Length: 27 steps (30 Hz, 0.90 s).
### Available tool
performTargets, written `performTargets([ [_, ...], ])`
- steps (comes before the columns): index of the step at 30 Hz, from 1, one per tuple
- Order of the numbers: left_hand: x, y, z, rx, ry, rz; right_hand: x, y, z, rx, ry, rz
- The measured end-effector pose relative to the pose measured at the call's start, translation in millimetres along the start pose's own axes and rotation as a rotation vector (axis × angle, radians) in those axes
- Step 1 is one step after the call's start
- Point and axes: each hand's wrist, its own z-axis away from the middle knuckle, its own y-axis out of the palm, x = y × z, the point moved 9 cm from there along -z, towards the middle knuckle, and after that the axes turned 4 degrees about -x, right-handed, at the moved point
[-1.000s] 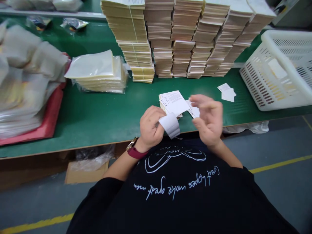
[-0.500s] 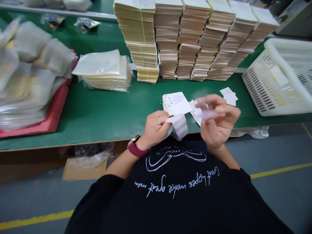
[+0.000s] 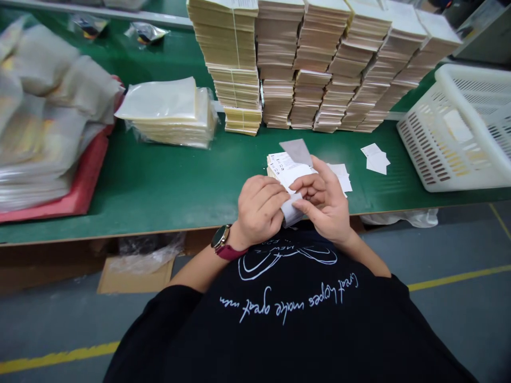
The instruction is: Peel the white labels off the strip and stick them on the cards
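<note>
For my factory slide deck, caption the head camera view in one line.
Left hand and right hand hold a curled white paper strip against printed cards on a green workbench, before tall paper stacks.

One left hand (image 3: 259, 210) and one right hand (image 3: 323, 199) are working over the desk (image 3: 159, 191), their fingers (image 3: 307, 183) touching one curled white paper strip (image 3: 291, 211). Beyond the fingers, six leaning columns of cream paper cards (image 3: 279, 53) are standing. Left of the fingers, one plastic-wrapped cream bundle (image 3: 171, 119) is lying; to their right, one white slotted plastic basket (image 3: 459, 127) is sitting.
</note>
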Motion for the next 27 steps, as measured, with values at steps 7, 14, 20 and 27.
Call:
performTargets([
  [7, 14, 10, 0, 0.067, -0.193, 0.144, -3, -10, 2, -0.106, -0.037, 0.124],
  [14, 17, 16, 2, 0.098, -0.205, 0.202, -1, -19, 2, -0.156, -0.111, 0.189],
  [20, 23, 25, 3, 0.17, -0.276, 0.211, 31, -10, 13, -0.194, -0.53, 0.55],
  [27, 16, 29, 4, 0.153, -0.023, -0.083, 5, -72, -6, -0.599, -0.134, 0.229],
])
